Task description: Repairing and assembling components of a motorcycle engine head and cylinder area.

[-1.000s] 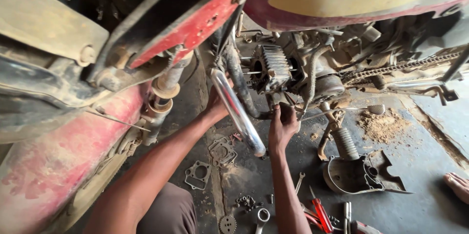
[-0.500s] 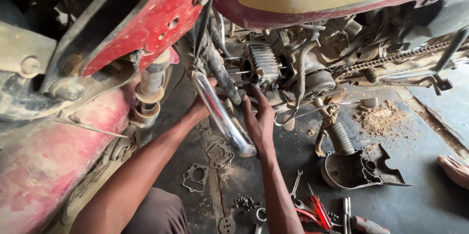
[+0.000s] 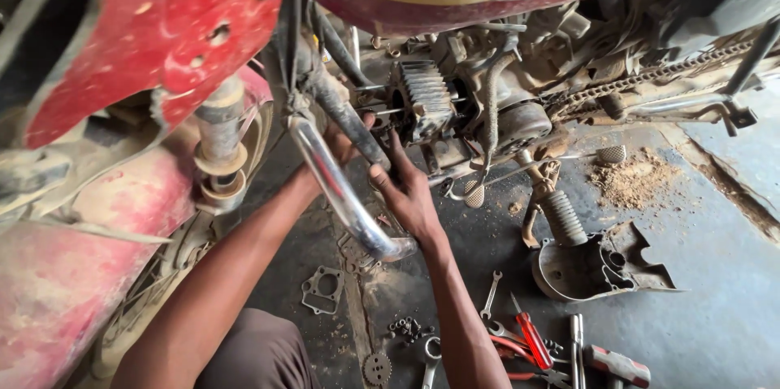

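A red motorcycle stands over me, its finned engine cylinder (image 3: pixel 422 101) at the centre. A chrome crash-guard bar (image 3: pixel 337 186) curves down in front of the engine. My left hand (image 3: pixel 341 145) reaches behind that bar toward the engine's front, its fingers mostly hidden. My right hand (image 3: pixel 406 190) sits just right of the bar, fingers pointing up at the underside of the cylinder, touching the engine; I cannot tell whether it grips anything.
On the oily floor lie an engine side cover (image 3: pixel 597 267), a red-handled screwdriver (image 3: pixel 532 340), spanners (image 3: pixel 490 296), a gasket (image 3: pixel 322 289), a sprocket (image 3: pixel 376 369) and loose bolts (image 3: pixel 406 328). A sawdust pile (image 3: pixel 638 178) lies right. The front wheel and red mudguard (image 3: pixel 57 291) crowd the left.
The view has shifted so the engine sits more central. Both hands have risen along the chrome bar, closer to the cylinder's underside.
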